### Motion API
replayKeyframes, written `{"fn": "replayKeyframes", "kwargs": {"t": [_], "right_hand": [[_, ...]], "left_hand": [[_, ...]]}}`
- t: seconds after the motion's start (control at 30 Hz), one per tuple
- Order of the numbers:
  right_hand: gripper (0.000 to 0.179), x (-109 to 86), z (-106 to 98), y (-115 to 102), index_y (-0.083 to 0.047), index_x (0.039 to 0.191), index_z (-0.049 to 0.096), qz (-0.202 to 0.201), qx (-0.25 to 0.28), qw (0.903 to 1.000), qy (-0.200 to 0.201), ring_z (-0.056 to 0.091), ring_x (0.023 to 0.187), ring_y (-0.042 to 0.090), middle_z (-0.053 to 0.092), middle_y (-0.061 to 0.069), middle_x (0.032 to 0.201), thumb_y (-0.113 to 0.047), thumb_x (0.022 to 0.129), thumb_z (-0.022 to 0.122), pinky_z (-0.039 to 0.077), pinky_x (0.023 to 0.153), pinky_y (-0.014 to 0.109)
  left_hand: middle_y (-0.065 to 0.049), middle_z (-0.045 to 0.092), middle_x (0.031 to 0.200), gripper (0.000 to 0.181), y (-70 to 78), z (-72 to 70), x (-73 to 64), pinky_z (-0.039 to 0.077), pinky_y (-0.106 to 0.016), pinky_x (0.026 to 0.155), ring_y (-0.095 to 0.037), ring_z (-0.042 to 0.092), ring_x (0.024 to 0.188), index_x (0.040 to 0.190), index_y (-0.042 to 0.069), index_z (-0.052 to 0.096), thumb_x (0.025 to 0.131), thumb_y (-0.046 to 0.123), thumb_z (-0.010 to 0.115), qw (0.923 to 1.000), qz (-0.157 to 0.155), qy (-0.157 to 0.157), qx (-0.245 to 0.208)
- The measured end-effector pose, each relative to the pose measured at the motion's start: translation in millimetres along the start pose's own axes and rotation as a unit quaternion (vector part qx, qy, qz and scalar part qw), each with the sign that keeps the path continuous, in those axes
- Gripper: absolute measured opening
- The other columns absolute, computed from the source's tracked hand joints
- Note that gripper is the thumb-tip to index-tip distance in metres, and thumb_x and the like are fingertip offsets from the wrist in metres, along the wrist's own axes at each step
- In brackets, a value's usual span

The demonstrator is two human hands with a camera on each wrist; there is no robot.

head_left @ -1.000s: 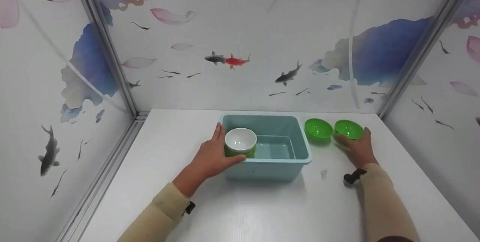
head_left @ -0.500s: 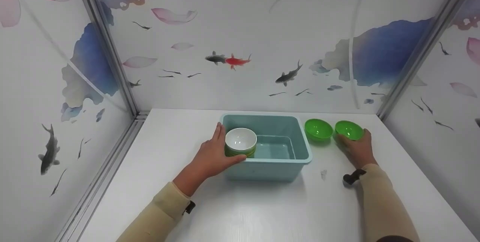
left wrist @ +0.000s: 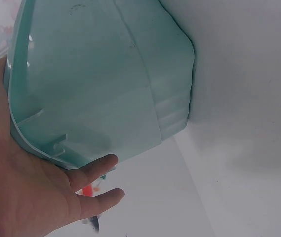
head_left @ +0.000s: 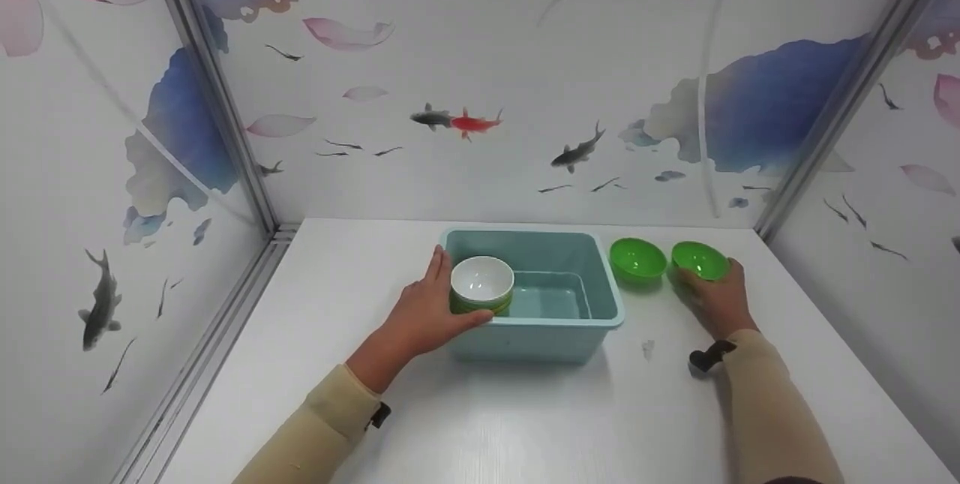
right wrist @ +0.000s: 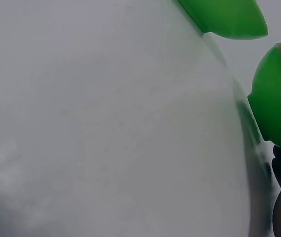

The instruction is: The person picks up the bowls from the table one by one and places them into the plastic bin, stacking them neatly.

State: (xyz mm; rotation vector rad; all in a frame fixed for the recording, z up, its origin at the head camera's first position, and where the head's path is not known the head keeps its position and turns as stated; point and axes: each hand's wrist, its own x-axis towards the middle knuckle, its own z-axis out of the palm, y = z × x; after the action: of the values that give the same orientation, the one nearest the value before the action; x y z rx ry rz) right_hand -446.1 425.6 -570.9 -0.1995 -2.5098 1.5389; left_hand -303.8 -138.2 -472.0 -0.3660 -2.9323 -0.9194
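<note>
A light-blue plastic basin [head_left: 536, 341] stands on the table, with a white bowl [head_left: 482, 279] on top of several green-edged bowls stacked inside at the left. My left hand [head_left: 427, 311] rests against its near left corner, thumb along the front rim. In the left wrist view two fingers [left wrist: 98, 200] extend straight beside the basin wall [left wrist: 96, 89]. To the right, my right hand [head_left: 718, 296] grips a green bowl [head_left: 701, 260], thumb on the near side and fingers at its right edge. A second green bowl [head_left: 637, 260] sits between it and the basin.
The white table [head_left: 480, 424] is bounded by a printed back panel [head_left: 517, 191] just behind the basin and bowls. Side panels with metal posts [head_left: 217, 94] stand at left and right. A small pale mark [head_left: 648, 350] lies in front of the green bowls.
Hardly anything moves. My right hand and the green bowl it grips shift very slightly to the right; my left hand stays on the basin corner.
</note>
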Motion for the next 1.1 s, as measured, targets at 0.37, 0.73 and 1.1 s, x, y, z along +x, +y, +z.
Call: {"fn": "replayKeyframes", "kwargs": {"t": [0.37, 0.73, 1.1], "right_hand": [[0.123, -1.6, -15, -10, 0.006, 0.172, 0.004, -0.011, -0.013, 0.9997, -0.017, 0.031, 0.158, 0.051, 0.028, 0.036, 0.169, -0.063, 0.099, 0.077, 0.024, 0.130, 0.065], [0.126, -9.8, -23, -32, 0.007, 0.173, 0.000, 0.000, -0.048, 0.9982, -0.036, 0.024, 0.160, 0.057, 0.019, 0.042, 0.173, -0.066, 0.100, 0.074, 0.023, 0.128, 0.069], [0.120, -21.6, -25, -58, 0.007, 0.173, 0.005, -0.037, -0.053, 0.9966, -0.051, 0.032, 0.157, 0.055, 0.027, 0.040, 0.169, -0.059, 0.102, 0.076, 0.030, 0.126, 0.068]], "left_hand": [[-0.014, 0.005, 0.186, 0.135, 0.0, -0.7, 0.2, 0.039, -0.062, 0.123, -0.047, 0.047, 0.153, 0.177, 0.002, 0.010, 0.089, 0.084, 0.071, 1.0000, 0.005, 0.007, -0.003], [-0.011, 0.004, 0.186, 0.143, -1.1, 0.9, 1.1, 0.042, -0.061, 0.122, -0.046, 0.047, 0.153, 0.178, 0.004, 0.008, 0.083, 0.096, 0.063, 1.0000, 0.002, 0.005, 0.003], [-0.014, 0.007, 0.186, 0.141, 0.7, -1.3, -1.5, 0.042, -0.061, 0.122, -0.046, 0.047, 0.153, 0.177, 0.002, 0.011, 0.085, 0.092, 0.067, 0.9999, 0.009, 0.008, -0.006]]}}
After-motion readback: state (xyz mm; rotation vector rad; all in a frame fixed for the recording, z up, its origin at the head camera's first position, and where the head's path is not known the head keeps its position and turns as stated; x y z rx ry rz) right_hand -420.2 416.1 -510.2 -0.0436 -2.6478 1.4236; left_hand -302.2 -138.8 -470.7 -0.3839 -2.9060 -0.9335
